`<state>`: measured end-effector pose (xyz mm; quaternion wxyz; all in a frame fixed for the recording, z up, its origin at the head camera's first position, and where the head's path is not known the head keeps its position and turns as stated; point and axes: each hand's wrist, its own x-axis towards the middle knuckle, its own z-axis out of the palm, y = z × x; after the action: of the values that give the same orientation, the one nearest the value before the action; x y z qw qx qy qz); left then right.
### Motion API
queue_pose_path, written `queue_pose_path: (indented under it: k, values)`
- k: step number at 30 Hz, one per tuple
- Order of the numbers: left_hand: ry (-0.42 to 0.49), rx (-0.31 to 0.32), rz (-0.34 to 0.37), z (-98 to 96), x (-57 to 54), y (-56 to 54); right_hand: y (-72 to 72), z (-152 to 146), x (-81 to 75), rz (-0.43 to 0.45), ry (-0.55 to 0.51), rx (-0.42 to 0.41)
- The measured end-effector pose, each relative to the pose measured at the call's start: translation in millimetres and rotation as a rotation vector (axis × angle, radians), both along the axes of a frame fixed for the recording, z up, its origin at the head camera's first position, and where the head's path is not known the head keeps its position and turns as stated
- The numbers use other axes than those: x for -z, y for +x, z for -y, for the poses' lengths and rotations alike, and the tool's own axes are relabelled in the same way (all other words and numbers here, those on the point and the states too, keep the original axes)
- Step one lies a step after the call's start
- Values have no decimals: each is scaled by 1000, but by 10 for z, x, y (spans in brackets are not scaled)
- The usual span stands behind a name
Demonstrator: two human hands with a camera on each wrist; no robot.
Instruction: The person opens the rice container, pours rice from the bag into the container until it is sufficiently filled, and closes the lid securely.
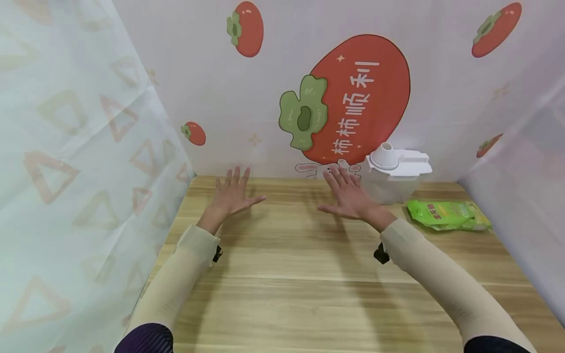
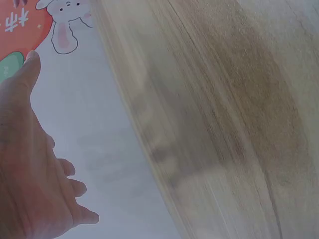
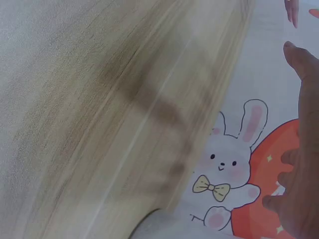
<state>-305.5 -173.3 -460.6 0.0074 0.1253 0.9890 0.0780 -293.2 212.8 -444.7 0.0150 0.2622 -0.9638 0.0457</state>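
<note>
Head view: left hand and right hand spread, fingers extended, grip released, over table near its back edge. Container on table, just beside right hand; packet right of it.

White handwritten-style Chinese characters, 柿柿顺利, ran from bottom to top along the large red cartoon persimmon printed on the pale wall sheet. From the left wrist, one 柿 was readable on that persimmon. To the persimmon's lower right, a shiny green plastic packet bore reddish characters too small to read surely.
</note>
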Motion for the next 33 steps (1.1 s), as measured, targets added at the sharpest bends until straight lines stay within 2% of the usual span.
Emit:
queue_pose_path:
  k: [4, 10, 17, 22, 26, 33]
  values:
    - [36, 12, 15, -34, -4, 2, 48, -13, -67, -4, -4, -27]
    - [109, 46, 34, -103, -56, 15, 109, -42, -180, -65, -35, -80]
    - [163, 85, -8, -245, -91, 13, 217, -94, -344, -103, -92, -115]
    - [214, 105, -29, -376, -134, 16, 260, -187, -430, -166, -148, -150]
    - [284, 119, -61, -480, -178, 19, 257, -295, -479, -226, -174, -147]
    - [362, 152, -89, -638, -204, 20, 245, -529, -504, -276, -237, -107]
